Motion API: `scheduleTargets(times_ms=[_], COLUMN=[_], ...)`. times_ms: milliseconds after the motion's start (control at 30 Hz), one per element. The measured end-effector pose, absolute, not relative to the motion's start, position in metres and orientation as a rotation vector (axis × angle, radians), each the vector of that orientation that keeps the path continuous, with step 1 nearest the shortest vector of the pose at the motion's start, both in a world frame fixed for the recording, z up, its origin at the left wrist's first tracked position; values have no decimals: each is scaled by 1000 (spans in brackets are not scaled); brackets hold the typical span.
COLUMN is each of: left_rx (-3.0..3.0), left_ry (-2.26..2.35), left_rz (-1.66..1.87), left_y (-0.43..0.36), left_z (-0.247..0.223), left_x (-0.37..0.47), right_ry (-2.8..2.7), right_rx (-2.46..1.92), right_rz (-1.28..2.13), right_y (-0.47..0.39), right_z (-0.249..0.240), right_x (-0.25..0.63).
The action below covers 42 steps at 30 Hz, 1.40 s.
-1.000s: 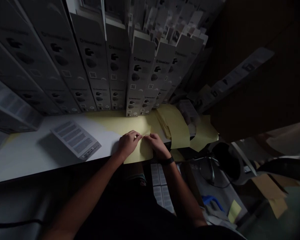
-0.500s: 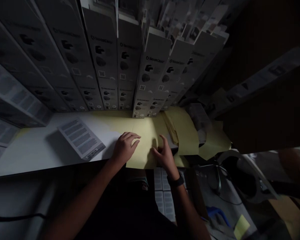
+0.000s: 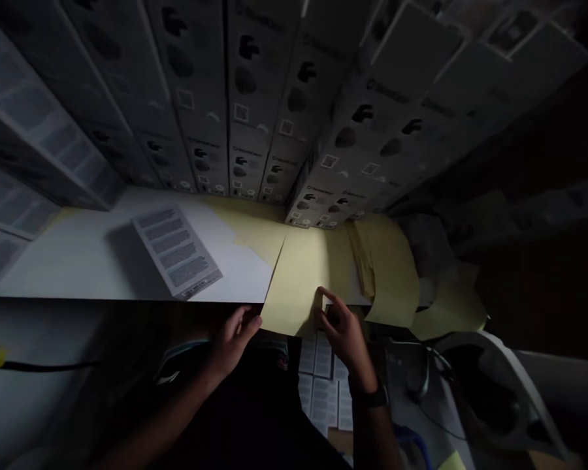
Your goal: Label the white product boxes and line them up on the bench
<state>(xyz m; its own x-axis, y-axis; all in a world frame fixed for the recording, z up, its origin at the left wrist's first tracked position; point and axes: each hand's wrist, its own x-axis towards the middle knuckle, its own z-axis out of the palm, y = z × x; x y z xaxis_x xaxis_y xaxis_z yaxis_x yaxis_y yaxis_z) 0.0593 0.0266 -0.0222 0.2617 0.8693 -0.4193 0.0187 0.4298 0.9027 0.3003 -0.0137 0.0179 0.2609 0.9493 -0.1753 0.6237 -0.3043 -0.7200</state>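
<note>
A sheet of yellow paper [image 3: 294,287] lies on the white shelf and hangs over its front edge. My left hand [image 3: 232,343] is at its lower left corner, the thumb on top and the other fingers partly hidden below. At the right edge of the paper, my right hand [image 3: 343,329] has its index finger and thumb closed on the border, where a bit of the edge is bent up. To the left, a white box with grey printed text panels [image 3: 176,251] lies flat, untouched.
Tall rows of printed boxes [image 3: 245,98] stand along the back of the shelf [image 3: 78,261]. Folded yellow paper [image 3: 389,267] sits at the right. Below are more boxes [image 3: 323,385] and a grey surface with a cable [image 3: 438,424].
My left hand has moved down from above the paper to its front left corner. My right hand has closed on the right edge. The view has shifted, and the sheet's left edge now stands out.
</note>
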Motion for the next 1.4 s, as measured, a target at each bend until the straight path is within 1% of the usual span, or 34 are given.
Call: scheduleTargets(times_ms=[267, 367, 467, 667, 733, 800, 867, 900, 967, 1033, 1133, 1200, 1267, 1400], left_rx=[1197, 1209, 1168, 1016, 930, 862, 824, 811, 830, 902, 979, 1039, 1239, 1618], left_ry=[938, 908, 868, 812, 817, 828, 826, 824, 838, 858, 861, 944, 1057, 1093], left_rz=[634, 633, 623, 534, 474, 445, 461, 475, 495, 508, 579, 747, 928, 996], left_y=[24, 22, 23, 23, 21, 18, 16, 15, 15, 16, 20, 22, 24, 26], left_z=[-8, -7, -8, -9, -11, -13, -15, -15, -16, -16, -14, -12, -10, -6], left_x=[86, 90, 89, 85, 87, 91, 94, 96, 97, 97, 94, 91, 87, 82], right_ry=[-1337, -1405, -1558, -1793, -1698, -1333, -852, -659, -441, -365, -307, -294, -305, -317], right_rx=[-2039, -2057, -1961, -1743, -1752, -1816, -1843, -1816, -1677, -1541, -1476, -1445, -1402, -1345], right_rz=[719, 559, 360, 403, 326, 261, 412, 585, 973, 1149, 1108, 1122, 1163, 1139], right_y=[-23, -26, -28, -36, -43, -52, -61, -66, -72, -73, -63, -55, -48, -45], right_z=[17, 19, 26, 43, 39, 29, 15, 8, -3, -10, -12, -11, -10, -10], right_x=[309, 311, 308, 289, 284, 277, 267, 261, 247, 235, 226, 227, 229, 229])
